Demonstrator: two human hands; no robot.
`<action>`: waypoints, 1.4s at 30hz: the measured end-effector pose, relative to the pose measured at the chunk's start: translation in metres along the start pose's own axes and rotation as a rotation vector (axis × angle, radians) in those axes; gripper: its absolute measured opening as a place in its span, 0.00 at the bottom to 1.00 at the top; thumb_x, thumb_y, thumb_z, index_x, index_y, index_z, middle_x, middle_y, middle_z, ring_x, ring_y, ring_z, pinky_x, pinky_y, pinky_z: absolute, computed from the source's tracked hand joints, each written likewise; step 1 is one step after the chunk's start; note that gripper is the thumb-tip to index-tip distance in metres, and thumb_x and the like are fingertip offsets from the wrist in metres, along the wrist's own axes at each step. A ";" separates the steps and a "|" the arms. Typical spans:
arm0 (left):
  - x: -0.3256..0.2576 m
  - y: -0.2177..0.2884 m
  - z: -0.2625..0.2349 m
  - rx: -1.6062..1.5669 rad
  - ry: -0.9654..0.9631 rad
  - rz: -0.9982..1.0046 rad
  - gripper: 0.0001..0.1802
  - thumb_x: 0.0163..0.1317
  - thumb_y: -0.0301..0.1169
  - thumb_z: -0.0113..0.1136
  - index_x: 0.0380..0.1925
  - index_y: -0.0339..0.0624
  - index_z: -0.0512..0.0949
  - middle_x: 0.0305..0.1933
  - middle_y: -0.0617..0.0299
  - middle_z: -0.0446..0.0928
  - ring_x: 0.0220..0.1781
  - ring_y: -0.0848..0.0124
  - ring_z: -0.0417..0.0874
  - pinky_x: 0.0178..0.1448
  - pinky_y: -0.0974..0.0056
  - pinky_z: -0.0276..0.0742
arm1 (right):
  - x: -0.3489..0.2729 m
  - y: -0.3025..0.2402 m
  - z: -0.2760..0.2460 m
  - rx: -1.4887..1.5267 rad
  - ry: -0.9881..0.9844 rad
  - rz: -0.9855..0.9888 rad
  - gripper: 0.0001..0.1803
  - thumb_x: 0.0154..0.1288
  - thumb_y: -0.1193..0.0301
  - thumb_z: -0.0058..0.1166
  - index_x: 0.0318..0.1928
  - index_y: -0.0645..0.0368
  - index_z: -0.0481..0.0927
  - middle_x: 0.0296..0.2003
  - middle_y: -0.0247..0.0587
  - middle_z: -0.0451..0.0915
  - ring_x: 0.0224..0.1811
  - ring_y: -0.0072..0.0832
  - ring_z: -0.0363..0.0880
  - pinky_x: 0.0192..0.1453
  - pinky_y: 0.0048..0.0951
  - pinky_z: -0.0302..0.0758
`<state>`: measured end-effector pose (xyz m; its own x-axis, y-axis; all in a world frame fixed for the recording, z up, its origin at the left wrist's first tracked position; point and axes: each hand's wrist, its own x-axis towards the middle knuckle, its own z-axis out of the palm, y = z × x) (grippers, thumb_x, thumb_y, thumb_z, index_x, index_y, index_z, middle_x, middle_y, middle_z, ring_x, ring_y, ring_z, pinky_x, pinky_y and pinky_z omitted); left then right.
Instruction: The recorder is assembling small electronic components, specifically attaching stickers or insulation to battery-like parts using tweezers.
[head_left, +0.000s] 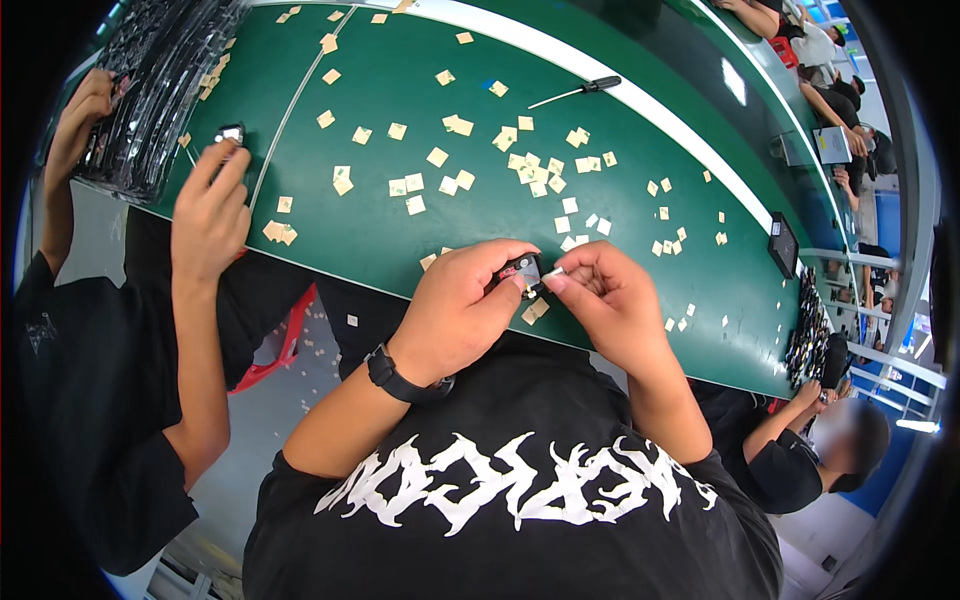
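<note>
Table: green-topped, with a white edge strip (680, 125), it sweeps from upper left to the right side of the frame (365, 238).
Co-worker: a person in a dark shirt sits at the far left of the frame (80, 400), a small dark item (230, 132) in the fingers.
Glossy bundle: dark, shiny strips fill the upper left (150, 100).
Dark pile: many small black pieces lie heaped at the right end (808, 340).
My left hand: curled closed around the black device at centre, thumb across it (460, 305).
My right hand: thumb and forefinger pinched together on a small white piece, just beside the device (610, 300).
Black box: at the table's right edge (783, 245).
Screwdriver: upper centre, its black handle across the white edge strip (600, 84).
Black device: in my left hand, near the table's lower edge (516, 268).
Pale squares: scattered widely, some overlapping (438, 157).
White piece: between my right fingertips (554, 274).
</note>
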<state>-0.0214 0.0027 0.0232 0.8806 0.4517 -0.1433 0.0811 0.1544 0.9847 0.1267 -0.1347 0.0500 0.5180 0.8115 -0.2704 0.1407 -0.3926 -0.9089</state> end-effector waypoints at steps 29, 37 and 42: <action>-0.007 -0.014 0.007 0.254 0.060 0.252 0.21 0.67 0.20 0.51 0.61 0.31 0.73 0.45 0.46 0.81 0.43 0.55 0.83 0.49 0.59 0.78 | -0.009 0.001 0.020 -0.205 0.195 -0.186 0.06 0.64 0.78 0.66 0.41 0.65 0.85 0.33 0.37 0.85 0.29 0.16 0.80 0.34 0.19 0.76; -0.008 -0.017 0.006 0.250 0.030 0.273 0.22 0.69 0.21 0.50 0.63 0.32 0.71 0.43 0.48 0.81 0.37 0.61 0.84 0.44 0.61 0.79 | -0.007 -0.001 0.026 0.167 0.161 0.095 0.06 0.68 0.76 0.64 0.43 0.65 0.85 0.28 0.31 0.84 0.30 0.12 0.76 0.32 0.16 0.71; -0.007 -0.012 -0.002 0.118 -0.043 0.157 0.22 0.72 0.23 0.50 0.64 0.31 0.69 0.42 0.53 0.81 0.35 0.69 0.84 0.42 0.65 0.81 | -0.002 0.010 0.028 0.077 0.224 -0.021 0.06 0.62 0.77 0.69 0.38 0.67 0.87 0.30 0.33 0.83 0.32 0.14 0.76 0.33 0.18 0.70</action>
<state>-0.0296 -0.0001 0.0121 0.9058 0.4236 0.0143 -0.0063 -0.0203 0.9998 0.1036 -0.1278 0.0321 0.6908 0.6999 -0.1815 0.0932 -0.3351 -0.9376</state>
